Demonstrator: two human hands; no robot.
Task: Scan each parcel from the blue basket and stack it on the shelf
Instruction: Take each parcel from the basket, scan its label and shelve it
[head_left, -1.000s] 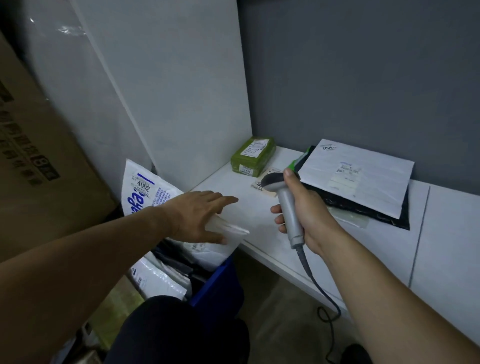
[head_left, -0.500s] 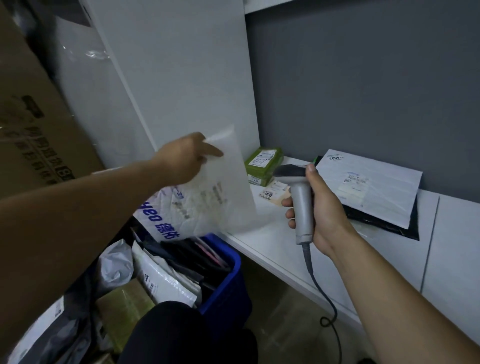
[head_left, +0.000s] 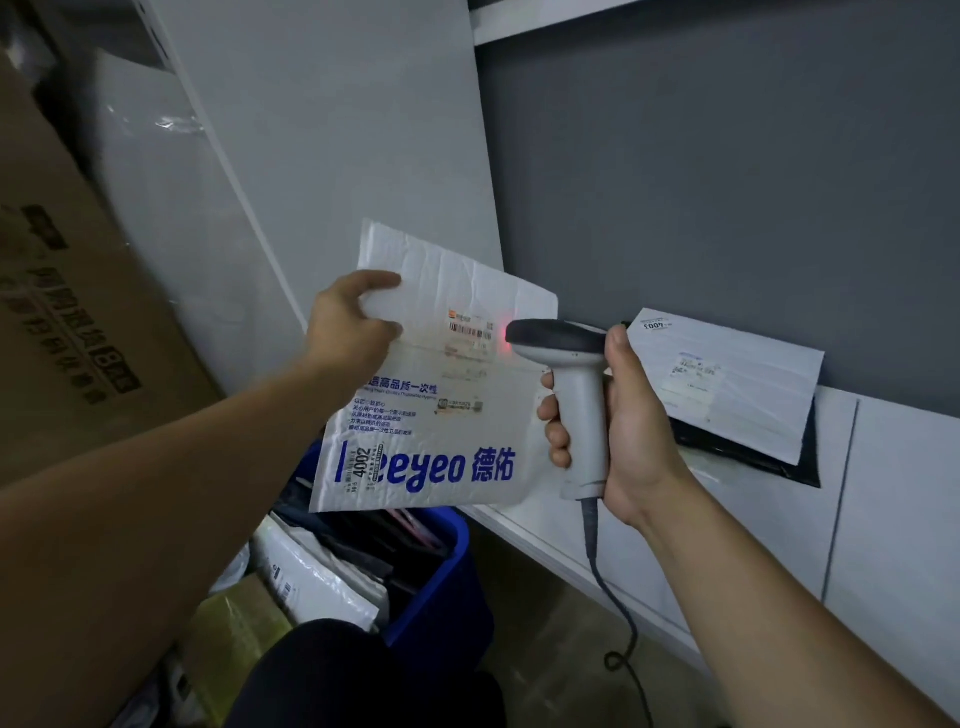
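My left hand pinches the upper left edge of a white mailer parcel with blue lettering, holding it up above the blue basket. My right hand grips a grey handheld scanner, its head aimed at the parcel's barcode label, where a red glow shows. On the white shelf lies a white parcel on top of a black one.
The basket holds several more parcels, white and dark. A big cardboard box stands at the left. The scanner's cable hangs down before the shelf front. A white upright panel borders the shelf on the left, and a grey wall stands behind it.
My left hand lifted the white parcel out of the basket and turned its printed face toward me. The scanner rose and now points at its label with a red glow.
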